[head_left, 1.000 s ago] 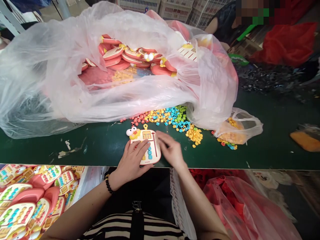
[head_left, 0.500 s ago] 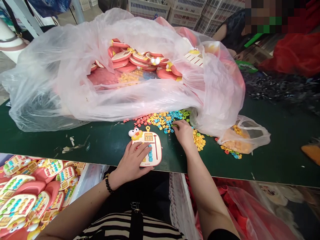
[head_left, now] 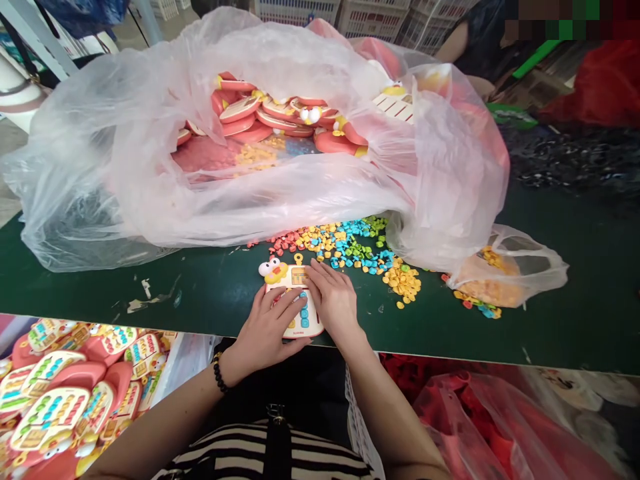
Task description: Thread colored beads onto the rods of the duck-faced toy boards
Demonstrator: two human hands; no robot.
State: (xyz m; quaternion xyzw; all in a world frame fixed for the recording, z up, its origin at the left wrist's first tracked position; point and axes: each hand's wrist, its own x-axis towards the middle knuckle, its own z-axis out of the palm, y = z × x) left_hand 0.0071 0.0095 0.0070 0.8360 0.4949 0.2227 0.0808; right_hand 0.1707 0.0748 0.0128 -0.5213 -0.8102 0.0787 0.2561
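Observation:
A cream toy board (head_left: 311, 327) with a duck head, white bulging eyes and blue and yellow buttons lies face up near the table's front edge. Across its left side rests my left hand (head_left: 270, 320), fingers spread over the buttons and thumb along the near edge. My right hand (head_left: 336, 300) is at the board's upper right, its fingers bent and together over the face. Whatever those fingertips hold is hidden. Just beyond the board lie loose button pieces: red (head_left: 286, 241), blue (head_left: 340, 255), green (head_left: 361, 250) and yellow (head_left: 401, 281).
A large clear plastic bag (head_left: 300, 193) of red and cream toy boards (head_left: 245, 113) spans the green table (head_left: 465, 340). On the right sits a small bag (head_left: 493, 277) of yellow pieces. Finished-looking boards (head_left: 53, 413) fill a bin at lower left. A co-worker's arm (head_left: 453, 47) shows at the back.
My right hand has moved left and toward me, from the green pieces to the toy board. My left hand stays on the board. The view has shifted slightly.

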